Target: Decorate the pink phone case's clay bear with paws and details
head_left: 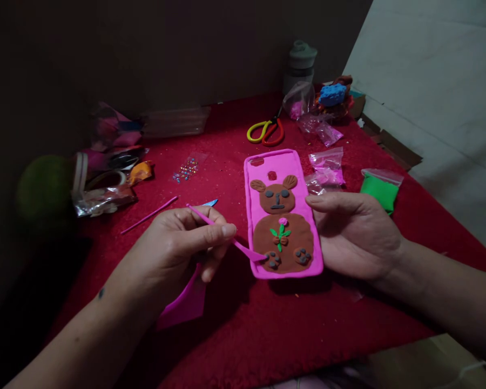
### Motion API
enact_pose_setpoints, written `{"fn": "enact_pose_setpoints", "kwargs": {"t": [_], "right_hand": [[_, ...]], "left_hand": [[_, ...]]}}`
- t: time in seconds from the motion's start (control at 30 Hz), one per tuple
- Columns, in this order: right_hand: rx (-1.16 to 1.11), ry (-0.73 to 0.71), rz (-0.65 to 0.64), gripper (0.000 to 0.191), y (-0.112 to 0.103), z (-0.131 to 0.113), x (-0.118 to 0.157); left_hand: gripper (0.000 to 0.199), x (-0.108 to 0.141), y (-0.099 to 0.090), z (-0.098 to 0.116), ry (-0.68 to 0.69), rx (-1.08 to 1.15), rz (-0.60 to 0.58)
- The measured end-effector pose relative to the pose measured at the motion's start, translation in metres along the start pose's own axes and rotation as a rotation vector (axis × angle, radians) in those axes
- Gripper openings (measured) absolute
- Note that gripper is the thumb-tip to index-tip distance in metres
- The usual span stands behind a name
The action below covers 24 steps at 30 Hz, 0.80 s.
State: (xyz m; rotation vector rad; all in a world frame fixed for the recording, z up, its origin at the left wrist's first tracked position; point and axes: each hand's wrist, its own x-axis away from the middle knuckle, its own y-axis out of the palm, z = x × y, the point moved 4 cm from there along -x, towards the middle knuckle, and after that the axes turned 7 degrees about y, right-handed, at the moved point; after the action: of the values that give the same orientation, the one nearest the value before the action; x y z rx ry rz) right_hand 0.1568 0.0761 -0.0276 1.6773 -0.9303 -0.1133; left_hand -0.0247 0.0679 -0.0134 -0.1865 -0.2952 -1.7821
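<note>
My right hand [358, 235] grips a pink phone case [314, 237] by its right edge, thumb on the front and fingers behind. On the case is a brown clay bear [263, 232] with dark eyes, dark paw pads and a small pink flower on a green stem. Pinched between the thumb and fingers of my left hand [194, 237] is a pink plastic modelling tool [247, 249]. Its flat tip is at the bear's lower left paw; whether it touches I cannot tell. Beneath my left hand lies a pink flat piece [186, 302], partly hidden.
Yellow-and-red scissors [266, 132] lie behind the case. A thin pink stick [149, 215] and small gems [188, 170] are at the left, near bagged clay [140, 173]. Green clay [379, 189], pink clay bags [326, 165] and a bottle [302, 65] stand right and back on the red cloth [328, 329].
</note>
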Motion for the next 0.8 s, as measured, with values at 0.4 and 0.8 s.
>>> {"fn": "enact_pose_setpoints", "kwargs": {"t": [0.4, 0.8], "right_hand": [[0.028, -0.007, 0.022, 0.047, -0.0027, -0.0006, -0.0014], [0.038, -0.004, 0.009, 0.049, -0.001, 0.0, -0.0001]], "left_hand": [[0.024, 0.0012, 0.0002, 0.0004, -0.011, 0.05, 0.004], [0.022, -0.0009, -0.0009, -0.0003, -0.011, 0.03, 0.012]]}}
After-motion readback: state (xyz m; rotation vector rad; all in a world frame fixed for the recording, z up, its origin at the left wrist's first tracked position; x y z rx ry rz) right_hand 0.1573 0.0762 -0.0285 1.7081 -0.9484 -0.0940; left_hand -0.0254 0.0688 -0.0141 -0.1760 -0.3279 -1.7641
